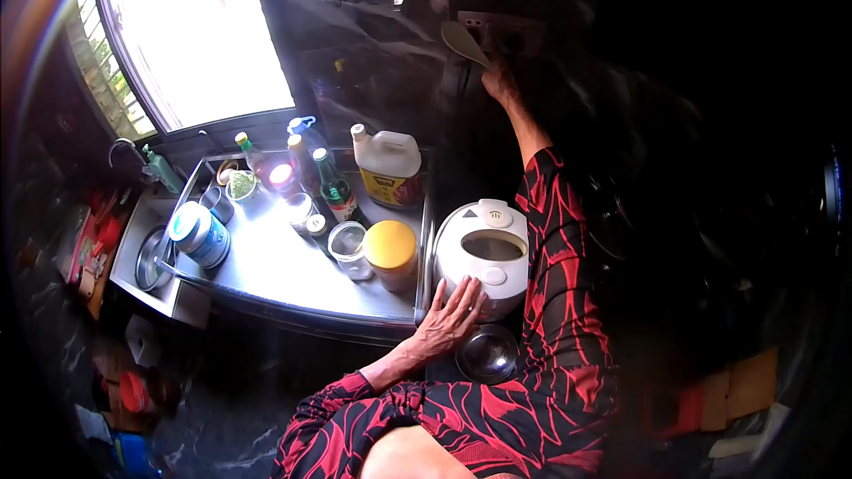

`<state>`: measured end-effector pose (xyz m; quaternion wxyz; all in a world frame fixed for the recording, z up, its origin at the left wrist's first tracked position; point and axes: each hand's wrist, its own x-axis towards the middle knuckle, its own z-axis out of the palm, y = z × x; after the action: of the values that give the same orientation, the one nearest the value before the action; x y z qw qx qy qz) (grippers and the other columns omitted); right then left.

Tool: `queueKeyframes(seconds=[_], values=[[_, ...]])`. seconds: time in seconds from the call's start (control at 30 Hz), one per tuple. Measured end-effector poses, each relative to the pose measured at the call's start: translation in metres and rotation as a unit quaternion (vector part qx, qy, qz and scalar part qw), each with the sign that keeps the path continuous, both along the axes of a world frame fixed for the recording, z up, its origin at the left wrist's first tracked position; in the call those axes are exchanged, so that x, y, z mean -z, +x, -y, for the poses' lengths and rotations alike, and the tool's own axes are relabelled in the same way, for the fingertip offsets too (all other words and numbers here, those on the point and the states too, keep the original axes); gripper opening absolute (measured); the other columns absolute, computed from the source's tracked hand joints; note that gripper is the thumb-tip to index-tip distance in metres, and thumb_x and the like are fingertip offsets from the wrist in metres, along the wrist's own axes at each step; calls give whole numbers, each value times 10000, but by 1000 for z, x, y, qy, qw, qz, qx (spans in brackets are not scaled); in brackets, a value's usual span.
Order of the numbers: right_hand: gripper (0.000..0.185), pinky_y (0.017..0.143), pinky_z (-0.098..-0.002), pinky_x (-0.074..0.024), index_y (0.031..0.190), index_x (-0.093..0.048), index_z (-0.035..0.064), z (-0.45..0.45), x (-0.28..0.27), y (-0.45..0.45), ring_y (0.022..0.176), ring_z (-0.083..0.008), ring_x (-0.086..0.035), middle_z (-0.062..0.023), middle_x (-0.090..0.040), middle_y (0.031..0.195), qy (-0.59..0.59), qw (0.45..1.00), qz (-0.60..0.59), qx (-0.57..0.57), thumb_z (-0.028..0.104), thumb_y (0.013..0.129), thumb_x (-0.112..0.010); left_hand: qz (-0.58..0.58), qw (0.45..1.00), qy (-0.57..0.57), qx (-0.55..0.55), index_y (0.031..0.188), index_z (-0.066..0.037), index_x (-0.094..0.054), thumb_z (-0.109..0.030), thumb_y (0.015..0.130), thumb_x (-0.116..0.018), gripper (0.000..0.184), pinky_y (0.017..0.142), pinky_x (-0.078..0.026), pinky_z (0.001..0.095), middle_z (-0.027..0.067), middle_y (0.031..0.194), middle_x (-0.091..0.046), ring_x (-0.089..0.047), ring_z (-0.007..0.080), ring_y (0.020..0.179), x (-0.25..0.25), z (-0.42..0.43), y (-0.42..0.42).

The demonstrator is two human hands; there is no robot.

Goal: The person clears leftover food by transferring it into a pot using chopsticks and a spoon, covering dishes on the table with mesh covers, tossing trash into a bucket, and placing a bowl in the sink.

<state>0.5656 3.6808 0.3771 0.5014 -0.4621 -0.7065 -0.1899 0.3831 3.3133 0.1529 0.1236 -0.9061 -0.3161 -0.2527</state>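
A white rice cooker (451,253) with its lid down stands on the dark counter, to the right of a metal tray. My left hand (451,318) lies on the near side of its lid by the round button, fingers stretched out and holding nothing. Far forward, near the wall, my right hand (501,84) is closed around the handle of a pale rice paddle (461,41). The paddle's blade points up and to the left, in front of a wall socket panel (524,33). A shiny round bowl (487,357) sits just below the cooker.
The tray (257,259) bears several bottles, a large jug (388,164), a yellow-lidded jar (390,248), a clear jar (350,248) and a blue-white tub (199,235). A sink (133,248) lies left, below the bright window (195,35). The right side is very dark.
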Motion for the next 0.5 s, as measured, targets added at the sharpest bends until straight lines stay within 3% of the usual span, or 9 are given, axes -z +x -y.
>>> queueKeyframes(seconds=[0.1, 0.2, 0.33, 0.4, 0.5], values=[[596, 759, -451, -452, 1323, -357, 62, 6, -7, -4, 940, -413, -550, -261, -561, 1040, -120, 993, -22, -12, 51, 750, -524, 7, 1000, -6, 4, 1302, -33, -374, -323, 721, -649, 705, 1043, -165, 549, 187, 1391, -303, -263, 317, 1315, -5, 0, 1], [579, 772, -448, -449, 1314, -360, 56, 23, -11, -4, 961, -406, -545, -263, -555, 1060, -183, 983, -4, 26, 39, 756, -515, 0, 1000, -26, 8, 1286, -5, -392, -246, 797, -530, 562, 1036, -186, 548, 215, 1384, -300, -268, 332, 1311, -11, 3, 0], [548, 794, -448, -442, 1293, -379, 46, 26, 1, -6, 993, -406, -529, -264, -545, 1082, -121, 993, -6, 11, 44, 760, -509, -3, 1000, -20, 2, 1283, -5, -398, -237, 821, -506, 528, 1033, -185, 554, 216, 1383, -301, -266, 330, 1312, -9, 2, 2], [533, 804, -447, -438, 1282, -389, 40, 21, 5, -8, 1008, -406, -522, -264, -541, 1093, -90, 996, -16, 7, 47, 762, -506, -20, 1000, 11, -15, 1305, -31, -375, -311, 753, -601, 659, 1053, -140, 540, 185, 1398, -297, -253, 312, 1322, -5, 2, 2], [511, 821, -447, -433, 1266, -403, 32, 9, 8, -11, 1032, -406, -510, -265, -533, 1109, -61, 998, -34, 1, 51, 765, -501, -19, 1000, 9, -16, 1298, -34, -381, -263, 783, -564, 593, 1051, -144, 539, 181, 1394, -309, -271, 309, 1316, -3, 2, 2]])
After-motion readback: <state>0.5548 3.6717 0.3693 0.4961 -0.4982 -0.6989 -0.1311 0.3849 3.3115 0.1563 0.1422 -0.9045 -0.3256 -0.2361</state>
